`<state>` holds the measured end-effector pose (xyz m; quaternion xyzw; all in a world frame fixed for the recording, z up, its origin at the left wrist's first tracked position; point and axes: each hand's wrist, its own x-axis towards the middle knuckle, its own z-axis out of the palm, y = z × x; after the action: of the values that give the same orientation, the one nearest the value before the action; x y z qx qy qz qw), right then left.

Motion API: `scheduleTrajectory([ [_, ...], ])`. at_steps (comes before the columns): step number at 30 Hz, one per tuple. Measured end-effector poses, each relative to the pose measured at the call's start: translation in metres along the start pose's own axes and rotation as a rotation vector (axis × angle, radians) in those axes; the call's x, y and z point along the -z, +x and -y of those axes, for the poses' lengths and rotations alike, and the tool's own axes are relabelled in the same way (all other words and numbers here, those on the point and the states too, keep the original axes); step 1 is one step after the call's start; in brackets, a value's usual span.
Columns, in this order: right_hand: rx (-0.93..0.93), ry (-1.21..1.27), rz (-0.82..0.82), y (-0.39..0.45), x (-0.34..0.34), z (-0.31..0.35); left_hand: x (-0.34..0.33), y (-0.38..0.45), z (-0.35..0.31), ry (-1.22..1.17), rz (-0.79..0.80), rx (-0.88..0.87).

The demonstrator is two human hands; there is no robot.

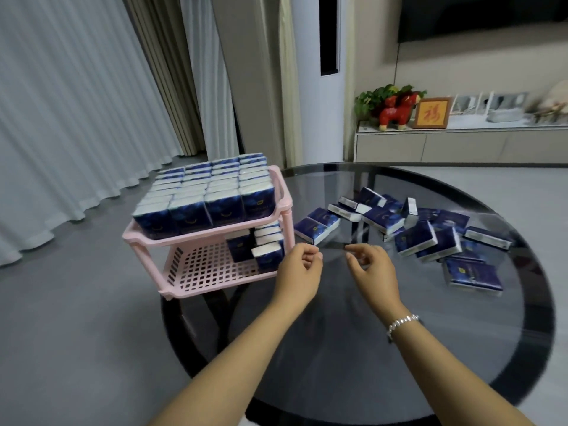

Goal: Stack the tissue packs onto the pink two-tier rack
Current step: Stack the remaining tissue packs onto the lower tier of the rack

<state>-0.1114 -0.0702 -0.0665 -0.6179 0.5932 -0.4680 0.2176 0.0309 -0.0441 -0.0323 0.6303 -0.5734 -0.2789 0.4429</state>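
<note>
The pink two-tier rack stands at the left edge of the round glass table. Its top tier is packed with upright dark blue tissue packs. A few packs stand at the right end of the bottom tier; the rest of that tier is bare grid. Several loose packs lie scattered on the table's right half, the nearest one just beyond my hands. My left hand hovers beside the rack's right end, fingers loosely curled and holding nothing. My right hand hovers next to it, also loosely curled around nothing.
The dark glass table has a black rim. Grey floor and pale curtains lie to the left. A low cabinet with a red horse figure, a framed picture and plants stands against the back wall.
</note>
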Motion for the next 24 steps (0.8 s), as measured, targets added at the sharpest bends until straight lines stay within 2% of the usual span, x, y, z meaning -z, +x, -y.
scheduleTrajectory([
  [5,0.002,-0.060,-0.012,0.023,0.016,-0.029,-0.043,0.045,-0.008,0.131,0.021,-0.004],
  [11,-0.032,0.030,-0.102,0.030,0.013,-0.046,-0.072,0.116,0.001,0.384,-0.012,-0.055],
  [13,-0.033,0.005,-0.097,0.031,0.009,-0.048,-0.080,0.135,0.003,0.520,0.042,-0.031],
  [18,-0.071,0.007,-0.115,0.032,0.005,-0.055,-0.094,0.169,0.002,0.693,0.254,0.039],
  [24,-0.089,-0.033,-0.100,0.037,0.004,-0.055,-0.100,0.181,0.008,0.690,0.251,0.047],
])
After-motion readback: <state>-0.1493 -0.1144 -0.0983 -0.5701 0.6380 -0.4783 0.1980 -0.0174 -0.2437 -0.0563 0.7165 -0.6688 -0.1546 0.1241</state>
